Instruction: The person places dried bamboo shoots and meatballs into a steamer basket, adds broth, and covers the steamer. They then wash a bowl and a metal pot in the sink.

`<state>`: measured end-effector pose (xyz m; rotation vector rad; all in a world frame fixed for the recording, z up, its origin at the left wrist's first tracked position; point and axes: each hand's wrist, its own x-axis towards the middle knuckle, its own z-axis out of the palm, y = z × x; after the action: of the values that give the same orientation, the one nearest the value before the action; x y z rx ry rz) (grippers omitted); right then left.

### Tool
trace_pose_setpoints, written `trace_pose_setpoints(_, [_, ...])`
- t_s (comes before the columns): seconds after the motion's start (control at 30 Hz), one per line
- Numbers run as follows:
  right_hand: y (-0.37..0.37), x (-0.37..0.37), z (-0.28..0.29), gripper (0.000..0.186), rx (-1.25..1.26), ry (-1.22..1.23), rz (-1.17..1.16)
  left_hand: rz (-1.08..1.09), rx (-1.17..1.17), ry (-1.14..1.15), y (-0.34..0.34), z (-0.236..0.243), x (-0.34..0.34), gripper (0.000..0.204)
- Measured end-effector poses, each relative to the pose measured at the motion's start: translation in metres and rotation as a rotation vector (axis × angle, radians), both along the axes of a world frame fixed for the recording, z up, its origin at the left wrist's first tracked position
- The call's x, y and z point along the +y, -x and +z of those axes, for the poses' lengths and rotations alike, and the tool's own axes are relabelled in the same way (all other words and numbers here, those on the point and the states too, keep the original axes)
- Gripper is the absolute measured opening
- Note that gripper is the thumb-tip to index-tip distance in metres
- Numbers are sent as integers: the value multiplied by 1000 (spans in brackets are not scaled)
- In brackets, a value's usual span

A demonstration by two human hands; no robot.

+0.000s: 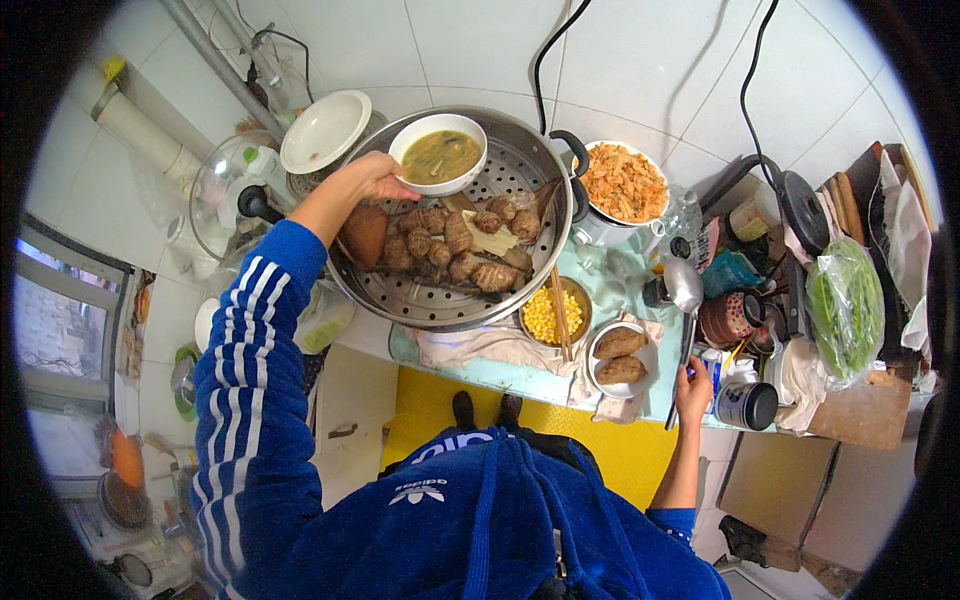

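My left hand (pixel 375 180) reaches over the steamer and grips a white bowl (pixel 445 189) by its near left side. Greenish-yellow soup (pixel 440 156) fills much of the bowl. Beneath it, the large round metal steamer tray (pixel 395 302) holds several brown, ringed taro roots (pixel 459 236) and a reddish-brown chunk (pixel 366 238) at the left. On the right, my right hand (pixel 692 390) is closed around the dark handle of a big metal spoon (pixel 684 285). The spoon's bowl points away from me, near the counter's right part.
A pot of orange-brown food pieces (pixel 625 183) stands behind. Chopsticks (pixel 559 315) lie across a bowl of corn kernels (pixel 541 318), beside a white bowl with two brown oblong pieces (pixel 621 369). Jars, a black-lidded container (pixel 747 405) and bagged green vegetables (pixel 845 315) crowd the right.
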<state>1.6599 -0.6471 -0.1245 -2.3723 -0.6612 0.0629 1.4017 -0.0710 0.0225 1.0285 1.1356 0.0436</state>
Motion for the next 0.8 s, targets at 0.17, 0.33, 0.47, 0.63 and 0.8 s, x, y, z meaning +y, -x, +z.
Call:
trace_pose_setpoints(0.17, [4,8,6,28,29,5,8,54,-47,-57,-3,-1,-8,40])
trace_pose_setpoints(0.33, [7,11,4,28,30,1,8,-161,222,-436,6,17,-22,44])
trace_pose_setpoints(0.47, [7,13,0,29,77,-27,4,-528,501,-1047,26,41,-21,33])
trace_pose_setpoints(0.63, [12,14,3,30,34,38,2,-1037,433,-1183,55,40,-20,42])
trace_pose_setpoints(0.8, [20,19,9,30,29,47,-14,-1343,527,-1080,65,37,-32,91])
